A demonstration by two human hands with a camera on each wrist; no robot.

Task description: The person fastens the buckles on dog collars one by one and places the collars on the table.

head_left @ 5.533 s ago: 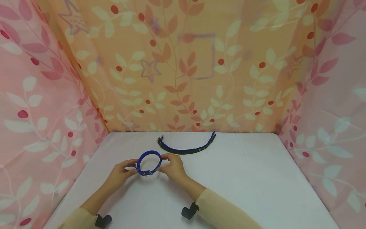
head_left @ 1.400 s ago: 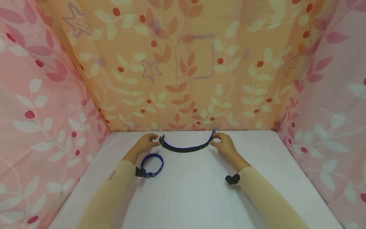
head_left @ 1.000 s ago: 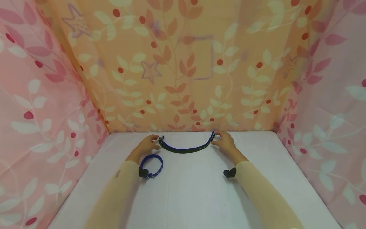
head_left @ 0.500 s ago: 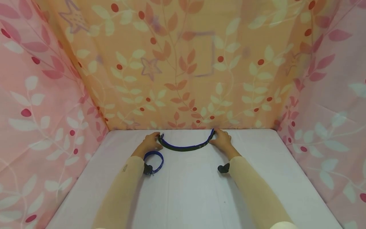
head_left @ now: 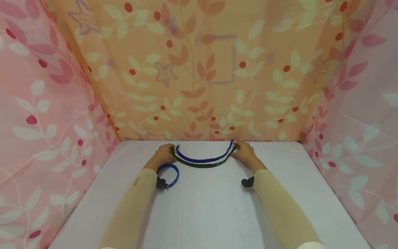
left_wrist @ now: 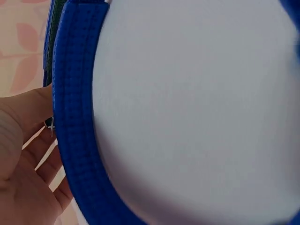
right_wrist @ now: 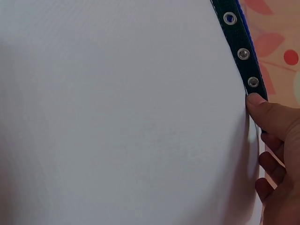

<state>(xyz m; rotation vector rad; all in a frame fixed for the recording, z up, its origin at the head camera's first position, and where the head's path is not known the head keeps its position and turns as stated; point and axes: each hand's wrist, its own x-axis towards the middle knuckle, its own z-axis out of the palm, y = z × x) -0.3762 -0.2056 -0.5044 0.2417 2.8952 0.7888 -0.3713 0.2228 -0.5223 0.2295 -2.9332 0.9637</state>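
Observation:
A dark green collar [head_left: 205,165] curves across the back of the table, its ends bending away from the person. Just behind it lies a blue collar [head_left: 202,160] in a similar arc, with a thin gap between them in the middle. My left hand [head_left: 163,154] pinches the green collar's buckle end, though the fingertips are partly hidden. At the other end my right hand [head_left: 245,153] pinches the green collar between thumb and fingers, beside its metal eyelets [right_wrist: 243,54]. A second blue collar [head_left: 178,173], buckled into a ring, stands near my left wrist, which partly covers it.
The white table [head_left: 211,211] ends at a patterned orange curtain [head_left: 199,86] behind the collars. Pink patterned curtains close off the left [head_left: 46,114] and right sides. Dark wrist cameras [head_left: 247,182] stick out inward from both sleeves.
The blue ring collar was set down at the left and both hands moved to the arced collars. The green collar has shifted toward the person, opening a gap from the blue one behind.

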